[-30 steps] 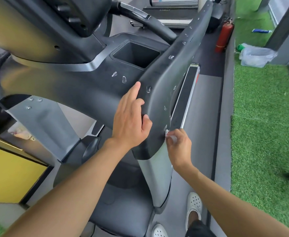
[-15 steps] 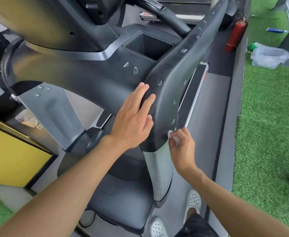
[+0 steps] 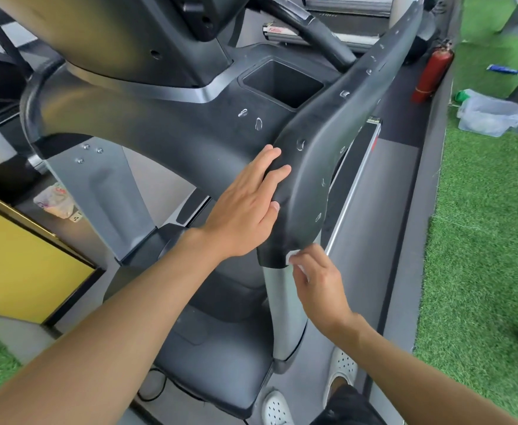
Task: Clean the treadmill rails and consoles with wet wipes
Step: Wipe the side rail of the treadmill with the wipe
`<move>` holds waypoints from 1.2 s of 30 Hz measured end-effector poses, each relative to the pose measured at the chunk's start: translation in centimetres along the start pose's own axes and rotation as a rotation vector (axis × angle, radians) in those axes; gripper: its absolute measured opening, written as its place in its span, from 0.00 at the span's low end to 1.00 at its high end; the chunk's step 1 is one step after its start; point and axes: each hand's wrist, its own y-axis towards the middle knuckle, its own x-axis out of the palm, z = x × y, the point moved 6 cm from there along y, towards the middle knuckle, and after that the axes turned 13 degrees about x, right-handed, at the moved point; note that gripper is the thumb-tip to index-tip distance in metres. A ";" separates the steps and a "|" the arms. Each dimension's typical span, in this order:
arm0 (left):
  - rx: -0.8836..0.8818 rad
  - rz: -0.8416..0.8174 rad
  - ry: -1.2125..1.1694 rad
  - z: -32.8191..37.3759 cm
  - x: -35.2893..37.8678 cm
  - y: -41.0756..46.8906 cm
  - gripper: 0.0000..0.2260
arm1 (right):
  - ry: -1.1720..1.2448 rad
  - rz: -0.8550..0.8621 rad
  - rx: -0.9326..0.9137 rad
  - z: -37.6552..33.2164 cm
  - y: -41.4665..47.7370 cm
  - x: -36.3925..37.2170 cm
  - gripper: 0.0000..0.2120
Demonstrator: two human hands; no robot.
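A black treadmill side rail (image 3: 328,154) runs from the upper right down to its blunt near end at the centre. Its surface carries several water droplets. My left hand (image 3: 245,210) lies flat with straight fingers against the rail's inner side, next to the console deck (image 3: 190,133). My right hand (image 3: 319,277) pinches a small white wet wipe (image 3: 293,258) and presses it on the rail's lower near end, above the grey upright post (image 3: 285,302). Most of the wipe is hidden by my fingers.
A square cup holder (image 3: 282,84) is sunk into the console deck. The treadmill belt (image 3: 383,210) lies to the right, then green artificial turf (image 3: 481,240). A red fire extinguisher (image 3: 432,72) and a clear plastic box (image 3: 490,116) stand at the far right. A yellow panel (image 3: 15,262) is at left.
My right hand has slid the wipe down the rail's outer face to its lower near end. My left hand's fingers have straightened and shifted slightly up the rail. The camera view has drifted.
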 end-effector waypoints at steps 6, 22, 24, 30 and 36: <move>-0.010 -0.035 -0.039 -0.1 -0.4 0.0 0.24 | -0.103 -0.129 -0.163 -1.3 -0.7 0.7 0.11; -0.013 -0.072 -0.051 0.0 -1.1 -0.2 0.24 | -0.410 0.105 -0.467 -6.1 -0.2 2.1 0.13; -0.010 -0.072 -0.052 0.0 -1.0 -0.2 0.24 | -0.520 0.088 -0.526 -6.9 -0.3 2.8 0.13; -0.016 -0.072 -0.031 -0.1 -0.9 -0.5 0.24 | -0.560 0.073 -0.522 -6.9 -0.4 2.3 0.13; -0.014 -0.069 -0.004 0.0 -0.7 -0.4 0.24 | -0.267 0.081 -0.325 -4.5 -0.2 0.2 0.22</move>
